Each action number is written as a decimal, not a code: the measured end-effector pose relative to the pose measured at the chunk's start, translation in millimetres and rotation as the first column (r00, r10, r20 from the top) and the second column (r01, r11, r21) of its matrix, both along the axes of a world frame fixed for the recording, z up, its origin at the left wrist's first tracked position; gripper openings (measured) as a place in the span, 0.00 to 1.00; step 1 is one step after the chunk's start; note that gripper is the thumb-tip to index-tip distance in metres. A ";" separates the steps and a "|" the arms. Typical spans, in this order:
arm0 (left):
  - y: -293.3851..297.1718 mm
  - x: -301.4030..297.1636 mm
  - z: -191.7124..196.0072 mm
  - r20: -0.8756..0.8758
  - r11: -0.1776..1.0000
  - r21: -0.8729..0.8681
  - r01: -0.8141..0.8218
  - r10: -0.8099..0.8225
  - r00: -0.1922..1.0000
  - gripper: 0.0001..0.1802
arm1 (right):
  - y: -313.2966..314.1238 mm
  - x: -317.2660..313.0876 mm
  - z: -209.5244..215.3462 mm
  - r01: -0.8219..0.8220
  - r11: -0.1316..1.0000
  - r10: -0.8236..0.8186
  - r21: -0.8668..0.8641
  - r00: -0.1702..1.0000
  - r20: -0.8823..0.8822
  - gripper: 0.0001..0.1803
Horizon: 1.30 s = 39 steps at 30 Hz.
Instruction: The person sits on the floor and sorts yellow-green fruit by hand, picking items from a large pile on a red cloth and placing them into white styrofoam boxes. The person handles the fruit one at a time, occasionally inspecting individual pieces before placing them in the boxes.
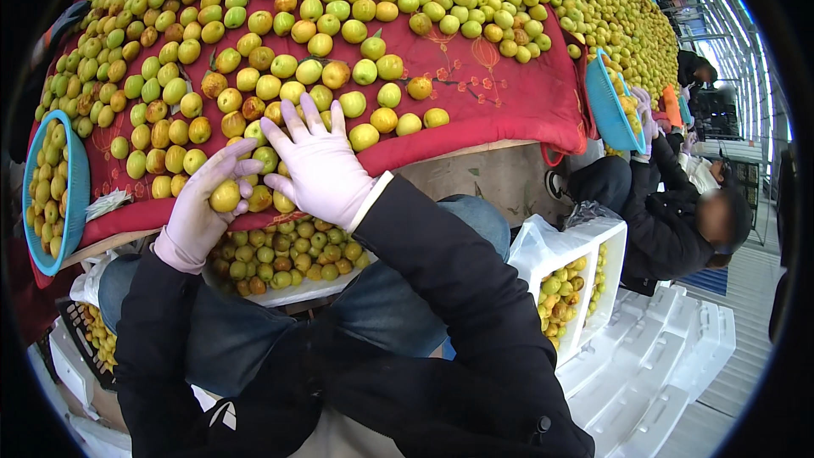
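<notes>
Yellow-green jujubes with brown-red patches (335,75) lie spread over a red quilted cloth (509,89) in front of me. My left hand (191,216), in a pale pink glove, is at the cloth's near edge with its fingers curled round a jujube (225,196). Beside it, my right hand (326,165), gloved alike, reaches over the fruit with fingers spread, palm down; some jujubes lie by its thumb and under its fingertips. Directly below both hands, a white foam box (318,290) full of jujubes sits between my knees.
A blue basket of jujubes (78,195) stands at the left edge, another blue basket (604,110) at the right. Two foam boxes with fruit (604,288) and stacked white foam lids (653,365) are at my right. A co-worker in dark clothes (670,220) sits beyond them.
</notes>
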<state>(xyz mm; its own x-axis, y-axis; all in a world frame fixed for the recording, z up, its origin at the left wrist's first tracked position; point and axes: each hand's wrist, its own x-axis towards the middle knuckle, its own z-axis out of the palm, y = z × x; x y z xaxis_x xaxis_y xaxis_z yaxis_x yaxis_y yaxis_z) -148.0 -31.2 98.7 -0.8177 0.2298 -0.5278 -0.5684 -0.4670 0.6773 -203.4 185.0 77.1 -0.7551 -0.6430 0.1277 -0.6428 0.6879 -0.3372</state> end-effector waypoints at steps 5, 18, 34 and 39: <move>1.0 -2.0 4.0 0.037 1.000 -0.027 0.012 -0.011 0.999 0.26 | 14.0 -9.1 10.1 -0.152 0.937 0.196 -0.316 0.974 0.111 0.24; -2.4 2.3 10.0 0.003 1.000 -0.028 -0.007 0.007 1.000 0.30 | 178.3 -124.3 72.3 0.184 0.222 -0.710 -0.957 0.703 -0.030 0.36; 17.9 29.1 -3.9 -0.082 0.685 0.072 0.725 -0.720 0.689 0.20 | 77.7 -86.1 24.5 0.167 0.913 -0.141 -0.373 0.985 0.096 0.13; 17.0 27.2 -4.2 -0.047 0.681 0.006 0.733 -0.732 0.680 0.21 | 46.8 -54.0 33.1 0.167 0.970 -0.132 -0.180 0.973 0.188 0.08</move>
